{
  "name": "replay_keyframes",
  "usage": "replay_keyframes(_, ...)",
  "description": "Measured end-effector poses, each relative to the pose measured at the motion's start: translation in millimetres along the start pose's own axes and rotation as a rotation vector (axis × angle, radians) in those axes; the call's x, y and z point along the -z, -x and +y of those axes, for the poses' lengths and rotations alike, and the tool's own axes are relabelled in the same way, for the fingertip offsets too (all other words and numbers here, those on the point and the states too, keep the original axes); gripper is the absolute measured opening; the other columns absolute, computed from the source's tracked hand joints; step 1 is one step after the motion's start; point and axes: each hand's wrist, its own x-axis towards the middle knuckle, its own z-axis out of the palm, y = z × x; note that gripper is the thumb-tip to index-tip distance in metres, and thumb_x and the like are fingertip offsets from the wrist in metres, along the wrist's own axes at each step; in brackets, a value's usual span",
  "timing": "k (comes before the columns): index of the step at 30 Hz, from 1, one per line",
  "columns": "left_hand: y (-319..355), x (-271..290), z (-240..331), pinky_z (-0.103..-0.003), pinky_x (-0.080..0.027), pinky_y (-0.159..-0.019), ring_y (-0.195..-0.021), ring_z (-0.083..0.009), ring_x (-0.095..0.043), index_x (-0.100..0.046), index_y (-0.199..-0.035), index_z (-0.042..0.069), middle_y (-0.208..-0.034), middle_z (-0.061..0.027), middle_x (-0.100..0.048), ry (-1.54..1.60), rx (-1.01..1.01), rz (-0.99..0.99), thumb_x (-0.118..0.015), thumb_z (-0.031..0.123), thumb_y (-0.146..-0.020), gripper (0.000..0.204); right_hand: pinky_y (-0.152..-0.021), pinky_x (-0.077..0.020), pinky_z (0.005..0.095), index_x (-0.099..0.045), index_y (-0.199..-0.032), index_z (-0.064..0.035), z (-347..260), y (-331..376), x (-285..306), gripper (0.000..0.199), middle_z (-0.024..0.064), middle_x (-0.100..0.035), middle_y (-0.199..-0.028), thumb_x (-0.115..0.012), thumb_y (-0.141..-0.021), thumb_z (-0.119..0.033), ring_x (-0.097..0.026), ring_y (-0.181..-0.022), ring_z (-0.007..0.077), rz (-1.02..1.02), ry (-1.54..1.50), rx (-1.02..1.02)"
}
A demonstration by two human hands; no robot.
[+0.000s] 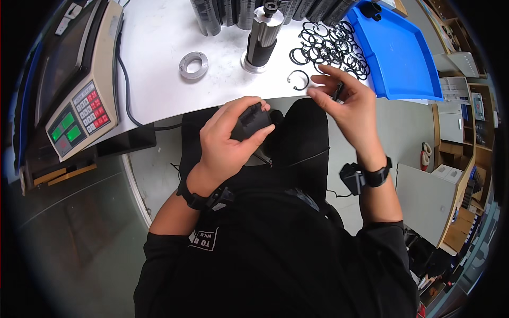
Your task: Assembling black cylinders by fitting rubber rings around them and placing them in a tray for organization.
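Note:
Over my lap, my left hand (228,130) grips a short black cylinder (254,121), with fingers along its top and thumb below. My right hand (344,98) is at the table's front edge, thumb and forefinger apart. A small dark object (338,91) shows against its curled fingers; its kind is too hidden to tell. Just left of those fingertips lies a single black retaining ring (298,80). Behind it spreads a loose pile of similar black retaining rings (328,47). A metal post with a dark sleeve (261,45) stands upright on the table, a bolt at its top.
A pale round ring (193,65) lies left of the post. Several dark cylinders (246,13) stand along the back. At left is a counting scale (87,106) with a cable (126,85). A blue tray (403,58) holding a black part sits at right; shelves stand beyond.

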Motion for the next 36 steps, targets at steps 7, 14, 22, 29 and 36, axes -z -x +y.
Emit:
replay_keyframes(7,-1,-14,-3,-0.033,-0.06,-0.093,-0.105,-0.0234,-0.075,-0.066,-0.129,-0.003,-0.115,-0.015,-0.076,-0.147,-0.102,-0.004,-0.086,-0.003,-0.084,0.049,-0.095,-0.0602,0.0323,-0.066,-0.135,0.0071,-5,1,-27,0.049,0.0155,-0.078,-0.116,-0.084,-0.091,-0.005,-0.075,-0.107,0.0198,0.053,0.244,0.151)
replay_keyframes(14,9,-8,-5,-0.034,-0.06,-0.092,-0.104,-0.0243,-0.076,-0.066,-0.129,-0.002,-0.115,-0.0149,-0.076,-0.119,-0.056,0.004,-0.087,0.0,-0.084,0.05,-0.098,-0.0595,0.0349,-0.065,-0.136,0.0082,5,23,-18,0.046,0.0175,-0.077,-0.118,-0.081,-0.094,-0.002,-0.075,-0.109,0.0229,0.022,0.02,0.146)
replay_keyframes(22,7,-4,5,-0.04,-0.059,-0.096,-0.113,-0.033,-0.075,-0.071,-0.122,0.0,-0.118,-0.0156,-0.076,-0.046,-0.056,-0.073,-0.091,0.007,-0.077,0.05,-0.097,-0.0597,0.0344,-0.063,-0.137,0.0098,0,65,-32,0.048,0.0199,-0.074,-0.125,-0.081,-0.094,-0.004,-0.074,-0.113,0.0249,-0.297,-0.494,-0.23)
replay_keyframes(29,6,-6,14,-0.05,-0.051,-0.109,-0.132,-0.0378,-0.066,-0.073,-0.118,0.002,-0.132,-0.0147,-0.074,-0.011,-0.202,-0.24,-0.091,0.01,-0.073,0.049,-0.097,-0.06,0.0315,-0.067,-0.131,0.0081,-7,68,-28,0.051,0.0173,-0.075,-0.125,-0.088,-0.088,-0.008,-0.074,-0.113,0.0216,-0.484,-0.562,-0.302)
replay_keyframes(36,8,-14,20,-0.048,-0.053,-0.109,-0.133,-0.04,-0.065,-0.071,-0.124,0.002,-0.133,-0.0173,-0.073,-0.017,-0.272,-0.261,-0.091,0.025,-0.081,0.052,-0.094,-0.0604,0.0301,-0.071,-0.124,0.0055,-3,73,-30,0.051,0.0138,-0.079,-0.113,-0.094,-0.081,-0.01,-0.076,-0.105,0.0187,-0.561,-0.512,-0.285)
